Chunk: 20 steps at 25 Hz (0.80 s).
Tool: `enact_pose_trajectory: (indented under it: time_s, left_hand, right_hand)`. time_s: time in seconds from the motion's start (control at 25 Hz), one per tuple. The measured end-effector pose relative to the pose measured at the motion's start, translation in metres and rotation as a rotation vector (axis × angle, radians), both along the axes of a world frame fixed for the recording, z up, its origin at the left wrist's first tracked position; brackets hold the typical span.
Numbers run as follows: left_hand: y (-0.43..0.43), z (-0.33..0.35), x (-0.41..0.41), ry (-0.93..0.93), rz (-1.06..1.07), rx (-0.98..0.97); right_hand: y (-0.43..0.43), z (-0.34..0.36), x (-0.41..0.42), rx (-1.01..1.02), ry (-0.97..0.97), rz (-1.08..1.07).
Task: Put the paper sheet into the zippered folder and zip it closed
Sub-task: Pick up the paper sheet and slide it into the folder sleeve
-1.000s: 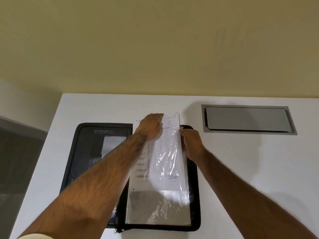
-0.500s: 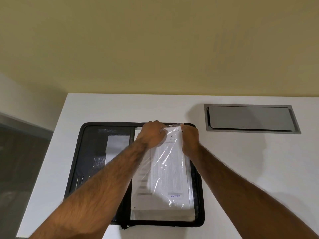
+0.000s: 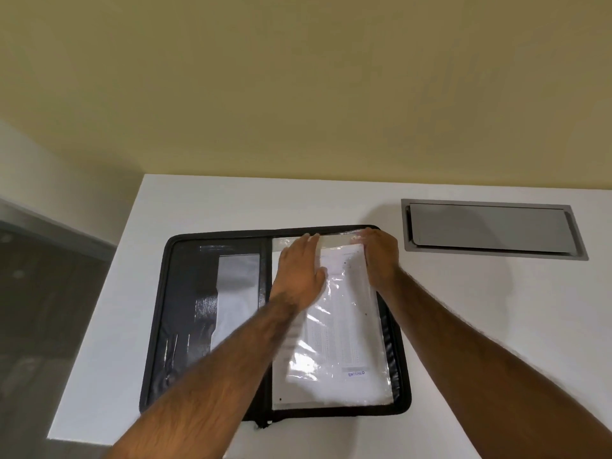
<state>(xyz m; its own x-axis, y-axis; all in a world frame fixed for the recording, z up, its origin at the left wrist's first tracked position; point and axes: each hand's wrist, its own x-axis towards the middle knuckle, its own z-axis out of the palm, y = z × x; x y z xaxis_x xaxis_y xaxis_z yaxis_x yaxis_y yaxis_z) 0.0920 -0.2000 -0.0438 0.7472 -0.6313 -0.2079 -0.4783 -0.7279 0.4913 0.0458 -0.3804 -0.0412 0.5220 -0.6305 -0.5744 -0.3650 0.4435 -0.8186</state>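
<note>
I judge I am at the end of the loading step: the paper sheet [image 3: 344, 313] lies inside the clear plastic sleeve [image 3: 374, 366] on the right half of the open folder [image 3: 185, 293], which lies flat on the white table [image 3: 463, 326]. The sheet's top edge sits just below the sleeve's mouth, so it looks fully seated, though glare on the plastic hides part of it. My left hand [image 3: 299, 270] is open and flat, palm down, pressing on the upper left of the sleeve. My right hand [image 3: 381, 256] rests at the sleeve's top right corner with fingers curled at the plastic edge; I cannot tell whether it pinches that edge or only steadies it. A grey hatch [image 3: 490, 228] set in the table is well apart to the right. Next, I think both hands must lift clear, one half of the folder must be swung over the other, and the zip pull [image 3: 263, 424], which seems to hang at the spine's near end, must be found and run round the edge. The sleeve could bulge and catch in the zip teeth.
</note>
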Motion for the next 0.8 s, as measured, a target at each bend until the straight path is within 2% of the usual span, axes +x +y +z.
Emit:
enact_pose_trajectory:
  time_s: [0.12, 0.2, 0.28, 0.4, 0.52, 0.64, 0.72, 0.8]
  left_hand:
    - [0.039, -0.007, -0.045, 0.003, 0.257, -0.007]
    - [0.062, -0.009, -0.071, 0.054, 0.344, 0.008]
    - [0.074, -0.016, -0.088, 0.053, 0.292, 0.060]
    - [0.083, -0.031, -0.100, -0.020, 0.132, 0.192]
    - [0.088, -0.044, -0.100, -0.108, 0.046, 0.270]
    - [0.097, -0.052, -0.092, -0.135, -0.030, 0.305]
    - [0.107, -0.049, -0.086, -0.152, -0.079, 0.283]
    - [0.125, -0.040, -0.079, -0.149, -0.043, 0.231]
  right_hand:
    - [-0.008, -0.007, -0.010, -0.062, 0.067, -0.012]
    - [-0.007, -0.010, -0.023, -0.294, 0.166, 0.085]
    - [0.003, -0.006, -0.043, -0.534, 0.249, 0.208]
    - [0.035, -0.010, -0.081, -0.770, 0.312, 0.359]
    - [0.072, -0.026, -0.117, -0.974, 0.399, 0.669]
    - [0.085, -0.034, -0.134, -1.069, 0.528, 0.906]
    - [0.083, -0.034, -0.138, -1.078, 0.590, 0.934]
    - [0.084, -0.030, -0.142, -1.049, 0.592, 0.883]
